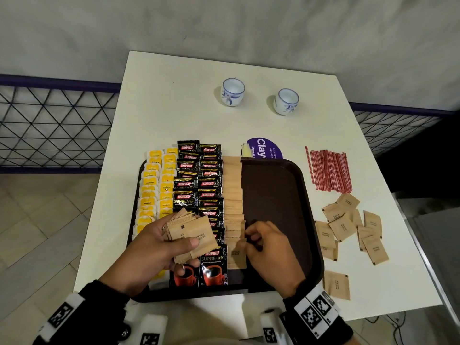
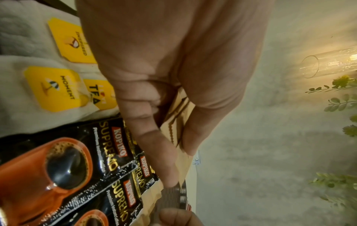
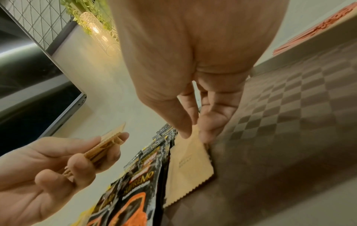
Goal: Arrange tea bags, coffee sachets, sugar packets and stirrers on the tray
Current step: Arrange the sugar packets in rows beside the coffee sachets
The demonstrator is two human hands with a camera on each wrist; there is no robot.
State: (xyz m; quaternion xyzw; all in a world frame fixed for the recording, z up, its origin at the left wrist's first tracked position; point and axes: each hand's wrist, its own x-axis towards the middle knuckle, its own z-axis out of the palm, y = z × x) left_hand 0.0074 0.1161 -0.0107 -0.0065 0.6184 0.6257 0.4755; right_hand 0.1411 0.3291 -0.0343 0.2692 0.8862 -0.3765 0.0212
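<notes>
1. As far as the head view shows, well past halfway: tea bags point(image 1: 155, 188) in two columns at the tray's point(image 1: 278, 195) left, coffee sachets point(image 1: 199, 183) in two columns beside them, one column of sugar packets point(image 1: 232, 192) laid next, touching the sachets.
2. Still to do: a stack of packets point(image 1: 191, 232) in the left hand point(image 1: 159, 247), loose packets point(image 1: 348, 227) on the tabletop point(image 1: 179, 95) well right of the right grip, and the stirrers point(image 1: 329, 170) untouched, beyond those packets and off the tray.
3. Left grip: closed round the fanned stack, thumb on top, fingers point(image 3: 115, 142) beneath, held above the near sachets.
4. Right hand point(image 1: 268, 247): thumb and fingertips point(image 3: 183, 130) pinching the far edge of the nearest packet point(image 3: 189, 168) in the sugar column, just left of bare tray.
5. Orientation: that packet flat, near-square, its slightly longer axis running along the column, away from the person, print facing up.
6. Stirrers' long axes running the same way, near to far, bundled side by side.
7. Right half of tray bare; judged room enough for more sugar and the stirrers.
</notes>
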